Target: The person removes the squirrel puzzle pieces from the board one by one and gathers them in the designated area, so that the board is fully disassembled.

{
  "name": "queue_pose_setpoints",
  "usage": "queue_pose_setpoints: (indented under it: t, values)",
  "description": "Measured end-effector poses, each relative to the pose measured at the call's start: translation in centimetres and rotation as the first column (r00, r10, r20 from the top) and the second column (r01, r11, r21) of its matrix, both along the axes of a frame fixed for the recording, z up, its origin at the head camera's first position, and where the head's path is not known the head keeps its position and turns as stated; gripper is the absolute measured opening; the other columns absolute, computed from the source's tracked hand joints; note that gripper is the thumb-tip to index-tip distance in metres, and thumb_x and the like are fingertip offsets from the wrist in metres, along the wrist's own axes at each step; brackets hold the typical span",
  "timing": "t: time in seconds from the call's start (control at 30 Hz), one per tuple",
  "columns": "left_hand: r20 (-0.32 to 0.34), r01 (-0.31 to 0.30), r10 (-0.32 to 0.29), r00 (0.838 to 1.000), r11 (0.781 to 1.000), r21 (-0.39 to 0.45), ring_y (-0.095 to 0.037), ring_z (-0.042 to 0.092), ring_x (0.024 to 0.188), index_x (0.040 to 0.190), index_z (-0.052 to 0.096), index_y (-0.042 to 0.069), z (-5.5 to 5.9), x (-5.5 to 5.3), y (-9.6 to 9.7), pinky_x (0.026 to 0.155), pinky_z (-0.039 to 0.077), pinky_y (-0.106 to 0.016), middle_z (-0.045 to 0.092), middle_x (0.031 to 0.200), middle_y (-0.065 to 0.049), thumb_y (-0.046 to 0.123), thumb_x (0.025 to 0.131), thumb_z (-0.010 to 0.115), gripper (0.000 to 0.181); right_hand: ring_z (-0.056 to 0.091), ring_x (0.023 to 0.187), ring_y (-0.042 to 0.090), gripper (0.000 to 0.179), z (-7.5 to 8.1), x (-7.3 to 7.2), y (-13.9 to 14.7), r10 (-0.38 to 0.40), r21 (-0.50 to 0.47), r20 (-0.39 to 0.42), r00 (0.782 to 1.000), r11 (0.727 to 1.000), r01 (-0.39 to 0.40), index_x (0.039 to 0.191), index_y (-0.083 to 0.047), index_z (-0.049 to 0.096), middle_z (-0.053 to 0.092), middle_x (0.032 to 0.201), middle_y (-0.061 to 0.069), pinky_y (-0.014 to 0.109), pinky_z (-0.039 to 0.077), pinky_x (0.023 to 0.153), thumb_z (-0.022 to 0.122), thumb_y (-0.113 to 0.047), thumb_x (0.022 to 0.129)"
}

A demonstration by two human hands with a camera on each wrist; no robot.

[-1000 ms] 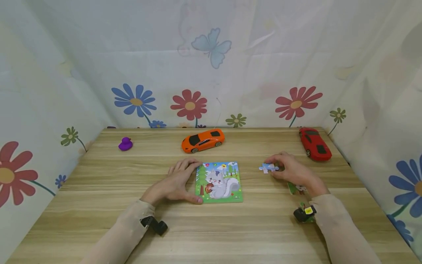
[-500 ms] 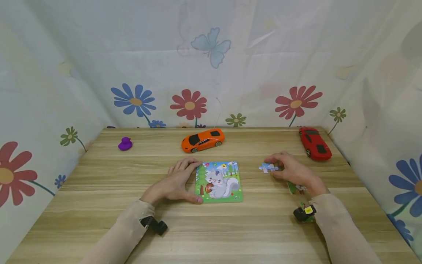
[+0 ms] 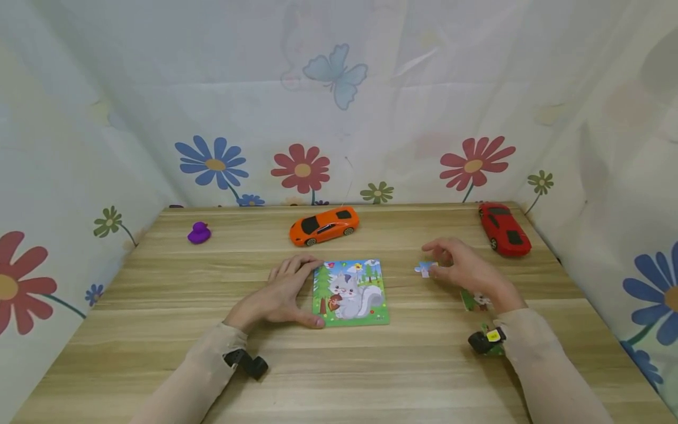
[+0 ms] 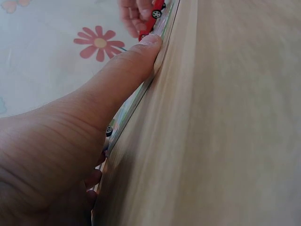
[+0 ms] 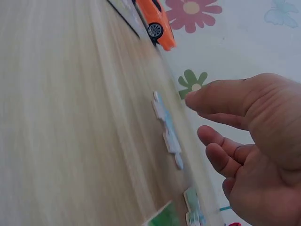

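– Right hand (image 3: 466,270)?
– Unloaded, fingers parted; thumb overlaps flat blue-and-white jigsaw piece (image 3: 424,270) on wood-grain tabletop (image 3: 344,377), hiding its right end.
– Left hand (image 3: 282,295)?
– Holds square squirrel-print puzzle (image 3: 354,297); wrist view obscures fingers.

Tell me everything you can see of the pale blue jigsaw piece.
The pale blue jigsaw piece has whitish patches, rounded knobs and a thin, pale edge, like card. It lies flat on the wood-grain table, right of the squirrel picture. In the head view the right hand partly covers it, but the right-wrist view shows a gap between them: only the table touches it.
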State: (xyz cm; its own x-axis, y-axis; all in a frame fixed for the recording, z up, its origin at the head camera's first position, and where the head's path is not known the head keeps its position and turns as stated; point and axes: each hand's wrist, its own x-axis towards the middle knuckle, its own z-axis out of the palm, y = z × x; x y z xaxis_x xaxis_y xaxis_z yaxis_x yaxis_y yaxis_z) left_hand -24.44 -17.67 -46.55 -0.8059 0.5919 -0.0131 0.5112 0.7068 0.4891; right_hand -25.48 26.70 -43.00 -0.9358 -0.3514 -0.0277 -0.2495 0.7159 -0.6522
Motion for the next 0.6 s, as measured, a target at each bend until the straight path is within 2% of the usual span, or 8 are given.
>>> queue_pose_setpoints:
  t: [0.07,0.23,0.37,0.6]
  values:
    - [-0.004,0.001,-0.001,1.0,1.0,-0.001,-0.041,0.027,0.158,0.174,0.034,0.013,-0.1,0.0,-0.1,0.122,0.026,-0.069,0.029,0.175,-0.014,0.076,0.072,0.094,0.134,0.061,0.12,0.037,0.048,0.4,0.0,-0.5,-0.009,-0.022,-0.026,1.0,1.0,0.009,0.15,-0.004,0.065,0.066,0.141,0.023,0.053,0.054,0.102,0.078,-0.011,0.105]
    - [-0.001,-0.002,0.002,1.0,1.0,0.004,-0.041,0.027,0.158,0.174,0.034,0.014,-0.2,0.0,-0.2,0.122,0.026,-0.068,0.029,0.176,-0.014,0.077,0.072,0.094,0.134,0.061,0.118,0.035,0.048,1.2,0.0,-2.8,-0.02,-0.069,-0.086,0.996,0.998,0.014,0.152,-0.007,0.065,0.067,0.139,0.023,0.048,0.055,0.096,0.076,-0.009,0.105]
    - [0.001,-0.004,0.004,1.0,1.0,0.01,-0.04,0.027,0.158,0.174,0.035,0.015,-0.2,0.0,-0.3,0.122,0.026,-0.067,0.03,0.175,-0.013,0.077,0.072,0.094,0.133,0.063,0.115,0.033,0.048,1.7,-0.2,-5.4,0.007,-0.127,-0.127,0.992,0.992,-0.023,0.152,-0.009,0.066,0.068,0.136,0.022,0.046,0.055,0.095,0.075,-0.008,0.104]
    - [0.003,0.004,-0.004,1.0,1.0,0.012,-0.039,0.027,0.158,0.174,0.035,0.015,-0.1,0.0,-0.1,0.124,0.026,-0.066,0.03,0.175,-0.011,0.077,0.072,0.094,0.133,0.064,0.111,0.03,0.059,2.4,0.0,-9.5,0.042,-0.238,-0.126,0.991,0.969,-0.071,0.156,-0.008,0.061,0.066,0.129,0.016,0.042,0.056,0.095,0.084,-0.014,0.101]
